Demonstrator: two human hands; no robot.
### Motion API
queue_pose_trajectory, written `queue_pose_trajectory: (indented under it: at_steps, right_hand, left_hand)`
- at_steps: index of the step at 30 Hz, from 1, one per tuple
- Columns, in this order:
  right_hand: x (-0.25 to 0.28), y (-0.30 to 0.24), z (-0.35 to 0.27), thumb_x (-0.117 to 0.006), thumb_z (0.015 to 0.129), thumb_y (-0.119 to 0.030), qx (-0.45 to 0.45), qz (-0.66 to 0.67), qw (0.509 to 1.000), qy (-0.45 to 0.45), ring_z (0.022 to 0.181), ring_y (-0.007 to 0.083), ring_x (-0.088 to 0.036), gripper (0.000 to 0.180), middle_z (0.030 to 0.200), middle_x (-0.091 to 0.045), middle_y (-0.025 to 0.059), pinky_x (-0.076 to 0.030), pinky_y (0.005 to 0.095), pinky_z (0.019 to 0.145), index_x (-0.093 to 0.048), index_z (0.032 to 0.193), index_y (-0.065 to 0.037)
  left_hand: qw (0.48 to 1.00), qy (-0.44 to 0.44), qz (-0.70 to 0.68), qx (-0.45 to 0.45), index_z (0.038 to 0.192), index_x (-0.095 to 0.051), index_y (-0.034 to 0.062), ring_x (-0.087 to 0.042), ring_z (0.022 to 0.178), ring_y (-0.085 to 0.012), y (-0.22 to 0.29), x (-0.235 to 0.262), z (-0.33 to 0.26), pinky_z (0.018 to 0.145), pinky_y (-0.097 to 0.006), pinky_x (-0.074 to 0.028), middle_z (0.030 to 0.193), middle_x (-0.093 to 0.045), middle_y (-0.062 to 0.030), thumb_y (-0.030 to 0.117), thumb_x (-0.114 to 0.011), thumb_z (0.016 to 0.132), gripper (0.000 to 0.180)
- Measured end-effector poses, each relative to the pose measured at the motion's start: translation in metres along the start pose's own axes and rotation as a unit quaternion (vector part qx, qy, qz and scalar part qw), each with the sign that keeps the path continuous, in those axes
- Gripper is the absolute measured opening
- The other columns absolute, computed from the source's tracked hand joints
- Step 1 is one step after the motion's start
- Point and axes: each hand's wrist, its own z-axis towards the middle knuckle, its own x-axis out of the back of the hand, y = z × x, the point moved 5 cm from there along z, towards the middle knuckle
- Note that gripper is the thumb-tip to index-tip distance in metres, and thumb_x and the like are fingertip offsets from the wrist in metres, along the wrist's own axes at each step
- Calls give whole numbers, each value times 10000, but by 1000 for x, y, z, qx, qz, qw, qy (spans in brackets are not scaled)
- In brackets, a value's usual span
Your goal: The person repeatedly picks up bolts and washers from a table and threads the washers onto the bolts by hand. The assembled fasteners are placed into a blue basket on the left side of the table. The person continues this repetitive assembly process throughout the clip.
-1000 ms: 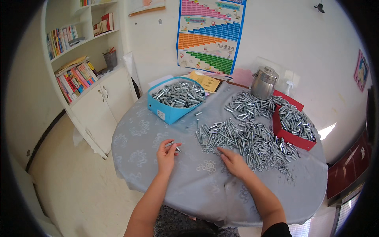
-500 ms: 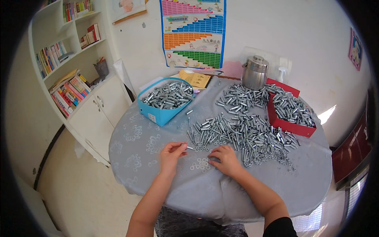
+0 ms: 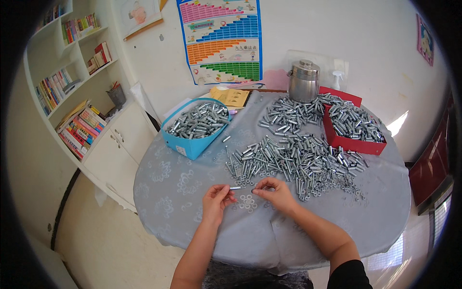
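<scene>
My left hand (image 3: 216, 201) is closed on a silvery expansion bolt (image 3: 236, 188), its thinner end pointing right. Facing it, my right hand (image 3: 278, 193) has thumb and forefinger pinched around something small and dark, mostly hidden by the fingers. The bolt's tip and the right fingertips are slightly apart. Below this gap lies a cluster of pale washers (image 3: 247, 203) on the grey tablecloth (image 3: 192, 231). Just beyond both hands spreads a large heap of loose bolts and sleeves (image 3: 284, 161), with small nuts and washers scattered along its near edge.
At the back left stands a blue box (image 3: 195, 147) full of bolts. A red box (image 3: 358, 144), also filled, sits at the right. Behind the heap are a steel pot (image 3: 304, 82) and a spray bottle (image 3: 338, 79). A yellow booklet (image 3: 235, 98) lies near the wall.
The bolt in my left hand now shows more fully and sits nearer my right hand. My right hand has lifted from the tabletop, fingertips pinched. The whole view has shifted slightly.
</scene>
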Motion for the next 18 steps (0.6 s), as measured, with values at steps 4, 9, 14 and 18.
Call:
queue_pose_trajectory:
  at_steps: [4, 9, 14, 18]
  right_hand:
    - [-3, 0, -1, -682, 760, -91, -43, 117, 992, -20, 704, 38, -517, 102, 787, -598, -31, -408, 179, 625, -620, 830, -48]
    - [-4, 7, -1, -671, 770, -92, -54, 164, 985, -15, 703, 42, -516, 98, 808, -607, -26, -415, 192, 638, -627, 847, -51]
    - [-1, -5, -2, -669, 765, -113, 24, 41, 999, 1, 759, 81, -542, 141, 838, -620, 11, -424, 220, 659, -650, 888, -47]
    - [-3, -17, -5, -659, 770, -145, 113, -67, 991, 7, 767, 123, -562, 183, 869, -630, 47, -428, 236, 669, -652, 927, -51]
  left_hand:
    - [999, -39, -12, 33, 882, -556, 12, -584, 619, -164, -7, -3, -1, 591, -326, -537, 751, -600, -109, 78, -587, 824, 93]
    - [994, -81, -22, 69, 863, -551, 25, -593, 611, -158, -12, -7, -2, 586, -318, -542, 744, -610, -103, 85, -575, 831, 72]
    - [991, -92, -46, 88, 851, -543, 34, -602, 619, -157, -15, -6, -2, 596, -311, -545, 746, -616, -104, 80, -571, 833, 57]
    - [993, -75, -27, 91, 855, -544, 36, -604, 629, -159, -18, -6, -2, 606, -313, -547, 757, -619, -109, 77, -570, 833, 54]
